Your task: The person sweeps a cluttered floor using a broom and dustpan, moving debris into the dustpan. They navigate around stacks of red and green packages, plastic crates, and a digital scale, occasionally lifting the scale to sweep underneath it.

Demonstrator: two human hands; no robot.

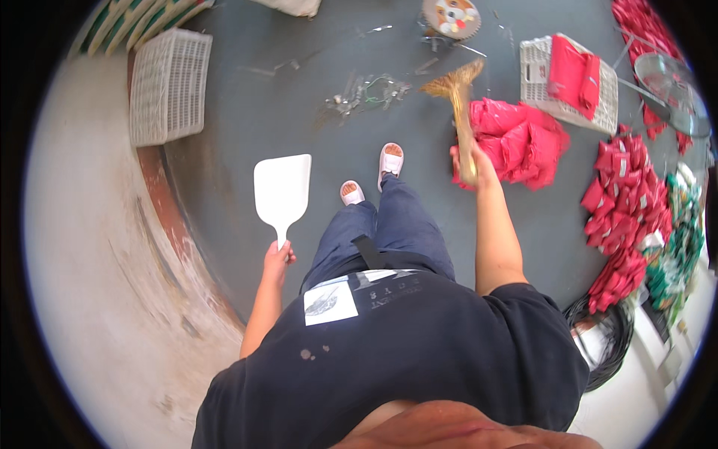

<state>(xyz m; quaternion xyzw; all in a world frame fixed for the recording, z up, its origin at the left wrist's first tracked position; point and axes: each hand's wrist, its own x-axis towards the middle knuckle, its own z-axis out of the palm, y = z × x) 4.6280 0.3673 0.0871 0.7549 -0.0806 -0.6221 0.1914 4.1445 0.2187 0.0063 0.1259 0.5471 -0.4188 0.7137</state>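
Note:
My left hand (277, 259) is closed round the short handle of a white dustpan (283, 187), held out to the left of my legs. On the other side, my right hand (479, 166) grips the pale handle of a straw hand broom (459, 93). The broom's bristles point away from me, above the floor. A heap of litter, clear scraps and a thin green strand (366, 93), lies on the grey floor beyond my feet. Just beside the broom, behind my right hand, sit several pink-red plastic packages (520, 142).
A white basket (170, 88) stands by the left wall, another (535, 93) at the far right with red packages on it. A round stool (452, 16) with a cartoon top stands ahead. Red bundles (624, 194), green packages (677, 247) and a black cable coil (615, 352) line the right side.

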